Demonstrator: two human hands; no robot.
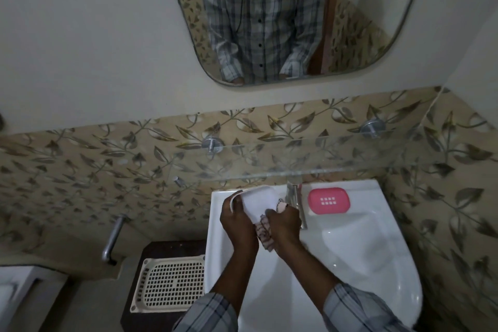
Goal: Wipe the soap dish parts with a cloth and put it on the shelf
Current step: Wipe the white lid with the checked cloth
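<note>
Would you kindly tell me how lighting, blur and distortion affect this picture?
Head view: dim, dark toward the corners; the wide lens bows the glass shelf; the white dish part in the left hand and cloth in the right hand look soft.

Slotted dish part [329, 201] on basin [363, 245] rim, right of tap [295, 191]. Plain dish part [258, 201] left of tap, cloth [265, 234] against it. Shelf [336, 156] above basin, mesh tray [168, 281] to basin's left.

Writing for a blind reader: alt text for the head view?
Over a white sink, the left hand holds a white soap dish part while the right hand presses a cloth against it. The pink part lies beside the tap.
</note>
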